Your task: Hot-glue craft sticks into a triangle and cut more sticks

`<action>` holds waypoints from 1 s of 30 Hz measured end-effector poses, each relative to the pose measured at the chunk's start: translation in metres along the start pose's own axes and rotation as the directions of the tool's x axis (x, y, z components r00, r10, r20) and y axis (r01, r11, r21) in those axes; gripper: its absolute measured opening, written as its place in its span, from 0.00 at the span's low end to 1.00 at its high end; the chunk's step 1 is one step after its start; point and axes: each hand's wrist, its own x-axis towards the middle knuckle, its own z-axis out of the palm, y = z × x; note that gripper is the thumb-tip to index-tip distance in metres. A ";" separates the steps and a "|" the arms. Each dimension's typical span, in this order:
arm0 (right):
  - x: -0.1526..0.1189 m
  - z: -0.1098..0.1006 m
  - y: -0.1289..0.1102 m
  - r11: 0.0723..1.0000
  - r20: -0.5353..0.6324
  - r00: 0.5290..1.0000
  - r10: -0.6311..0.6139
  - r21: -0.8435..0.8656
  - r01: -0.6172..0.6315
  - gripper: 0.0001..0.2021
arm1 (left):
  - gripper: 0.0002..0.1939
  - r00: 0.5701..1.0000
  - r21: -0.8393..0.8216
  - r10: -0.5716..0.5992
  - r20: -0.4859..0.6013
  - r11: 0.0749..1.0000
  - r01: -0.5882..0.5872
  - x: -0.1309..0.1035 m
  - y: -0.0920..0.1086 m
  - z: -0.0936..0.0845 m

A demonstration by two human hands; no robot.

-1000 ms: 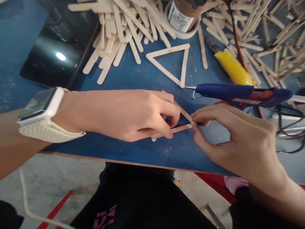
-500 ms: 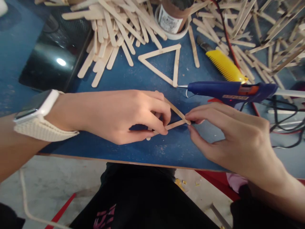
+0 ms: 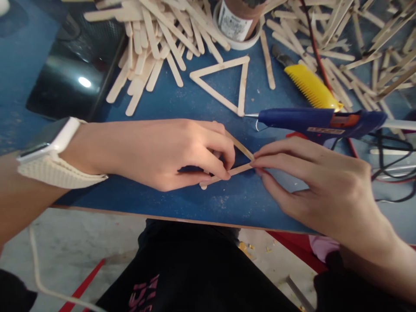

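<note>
Near the front of the blue table, my left hand (image 3: pixel 195 151) bends over popsicle sticks (image 3: pixel 241 168), its thumb and fingers closed on the lower one. Two sticks meet at a corner on the right, where the fingertips of my right hand (image 3: pixel 312 177) pinch them and cover the joint. A further stick end pokes out below my left thumb; the rest of it is under the hand. Beyond my hands lies a triangle of popsicle sticks (image 3: pixel 214 94). The blue hot glue gun (image 3: pixel 318 121) rests on its side, nozzle close to the triangle's lower corner.
A yellow-handled cutter (image 3: pixel 310 86) lies behind the glue gun. Heaps of loose sticks (image 3: pixel 156 39) spread across the back, around a brown jar (image 3: pixel 238 21). At left is a dark glossy tablet-like device (image 3: pixel 74 69). Cables (image 3: pixel 390 151) tangle at right. The table edge (image 3: pixel 156 215) runs in front.
My right fingertips have closed over the corner of the two sticks, which showed before. My left hand keeps its hold. The whole view has shifted slightly.
</note>
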 end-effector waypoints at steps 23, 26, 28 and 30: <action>0.000 -0.002 0.004 1.000 -0.010 1.000 0.009 0.023 -0.009 0.15 | 0.18 1.000 -0.024 -0.010 -0.002 1.000 0.010 -0.002 0.000 0.002; -0.001 -0.002 0.005 1.000 -0.014 1.000 0.006 0.023 -0.005 0.15 | 0.16 1.000 0.011 0.014 0.004 1.000 -0.014 -0.003 0.000 0.001; -0.001 -0.003 0.005 1.000 -0.019 1.000 0.007 0.018 -0.006 0.15 | 0.15 1.000 0.025 0.023 0.009 0.999 -0.023 -0.003 -0.001 0.001; -0.001 -0.003 0.005 1.000 -0.016 1.000 0.010 0.022 -0.010 0.14 | 0.15 1.000 0.028 0.027 0.011 0.999 -0.028 -0.003 -0.001 0.001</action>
